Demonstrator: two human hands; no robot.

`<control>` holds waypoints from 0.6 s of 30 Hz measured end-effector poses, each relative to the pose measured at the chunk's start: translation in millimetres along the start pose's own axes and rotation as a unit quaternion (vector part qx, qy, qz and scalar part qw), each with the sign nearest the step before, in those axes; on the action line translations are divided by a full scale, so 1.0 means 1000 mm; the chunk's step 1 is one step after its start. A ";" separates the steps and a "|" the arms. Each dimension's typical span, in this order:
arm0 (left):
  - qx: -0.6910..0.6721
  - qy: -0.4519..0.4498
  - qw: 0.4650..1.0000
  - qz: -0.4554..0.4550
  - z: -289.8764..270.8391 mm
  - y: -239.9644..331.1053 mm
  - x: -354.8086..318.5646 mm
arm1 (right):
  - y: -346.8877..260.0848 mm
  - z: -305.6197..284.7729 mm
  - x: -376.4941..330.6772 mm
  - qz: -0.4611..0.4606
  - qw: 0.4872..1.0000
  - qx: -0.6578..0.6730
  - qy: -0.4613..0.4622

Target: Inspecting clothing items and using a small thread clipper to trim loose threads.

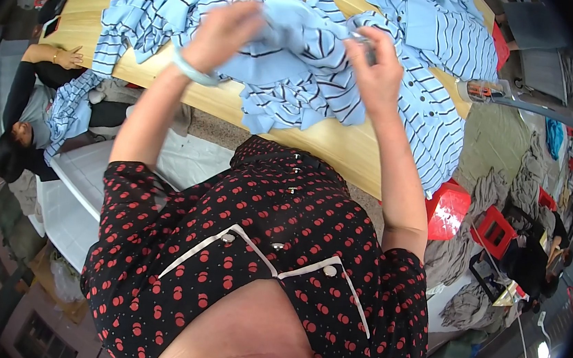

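Light-blue shirts with dark and white stripes lie heaped over the wooden table. Between my hands a bunched striped shirt (pixel 307 32) is lifted and partly smeared by motion. My left hand (pixel 230 32), a pale band on its wrist, is closed on the shirt's left part; its fingertips are blurred. At the shirt's right side, my right hand (pixel 378 67) is closed, thumb and forefinger around a small silvery tool (pixel 363 40), its kind too small to make out. A shirt front with dark buttons (pixel 427 113) hangs over the table's near right edge.
The wooden table (pixel 152 73) runs across in front of me. At the left a seated person (pixel 24 112) has striped cloth on the lap, beside white bins (pixel 80 173). A red stool (pixel 448 210) stands at the right, near grey cloth piles (pixel 454 264) and another person (pixel 534 261).
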State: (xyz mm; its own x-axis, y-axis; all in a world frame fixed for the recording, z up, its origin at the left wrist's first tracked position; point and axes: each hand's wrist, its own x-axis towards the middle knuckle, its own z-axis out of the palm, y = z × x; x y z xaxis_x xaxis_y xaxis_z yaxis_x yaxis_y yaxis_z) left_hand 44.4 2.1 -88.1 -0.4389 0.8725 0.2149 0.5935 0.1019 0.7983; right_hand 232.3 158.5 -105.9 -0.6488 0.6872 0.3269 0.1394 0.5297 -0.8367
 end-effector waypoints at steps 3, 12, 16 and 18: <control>0.191 0.272 0.937 0.112 -0.061 -0.011 0.014 | 0.016 -0.024 0.005 0.134 0.987 0.063 0.057; 0.246 0.331 0.908 -0.077 -0.035 -0.137 -0.031 | 0.140 -0.039 -0.070 0.206 0.972 -0.108 -0.016; 0.096 0.203 0.971 -0.077 0.050 -0.076 -0.052 | 0.132 -0.019 -0.070 0.391 0.914 -0.084 -0.074; 0.019 0.083 0.992 -0.089 0.088 -0.052 -0.055 | 0.172 -0.012 -0.080 0.391 0.914 -0.099 -0.046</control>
State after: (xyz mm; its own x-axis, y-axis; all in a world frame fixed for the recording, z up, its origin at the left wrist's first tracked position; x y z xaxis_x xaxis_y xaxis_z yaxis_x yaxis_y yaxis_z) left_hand 97.6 -9.3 -191.0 -0.6416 0.7492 0.1645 0.5201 0.2673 0.8112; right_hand 317.1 200.1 -270.4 -0.3507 0.8546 -0.3829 0.7144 -0.0203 -0.6994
